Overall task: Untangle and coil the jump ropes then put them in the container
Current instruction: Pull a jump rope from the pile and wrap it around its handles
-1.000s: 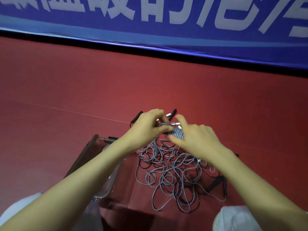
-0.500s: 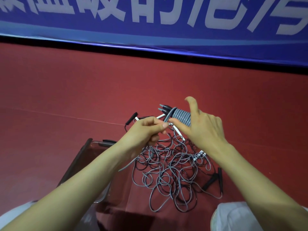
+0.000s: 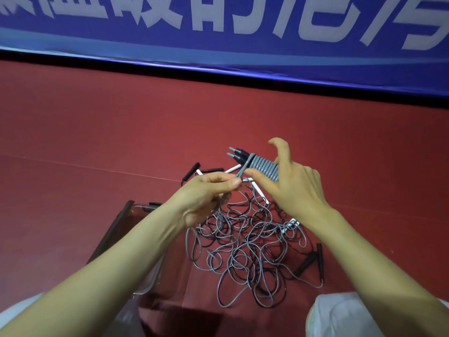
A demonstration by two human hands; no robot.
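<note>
The red floor [image 3: 97, 132] fills most of what you see. A blue banner [image 3: 73, 32] with big white letters runs across the top, at 12 o'clock.

Low in the middle, at 6 o'clock, a messy pile of jump ropes [image 3: 245, 249] lies on the floor. It has grey and black loops all mixed up. The clear container [image 3: 114, 229] with a dark rim sits at 9 o'clock from the pile, just beside it. Your left arm crosses over it. I cannot tell what is inside.

Your right hand [image 3: 294, 188] is up above the pile, at its 12 o'clock. Its fingers curl round a coiled rope [image 3: 263, 167], a neat grey bundle wound tight. The thumb sticks up and touches nothing.

Your left hand [image 3: 204, 198] is at 9 o'clock from the right hand, very near it. Its thumb and first finger pinch one grey strand [image 3: 243, 170] that runs up to the bundle.

Two dark handle tips [image 3: 237, 153] poke out of the bundle toward 10 o'clock.

Two black handles [image 3: 313, 260] lie at 3 o'clock of the pile. A thin white handle [image 3: 258, 193] lies under your hands.
</note>
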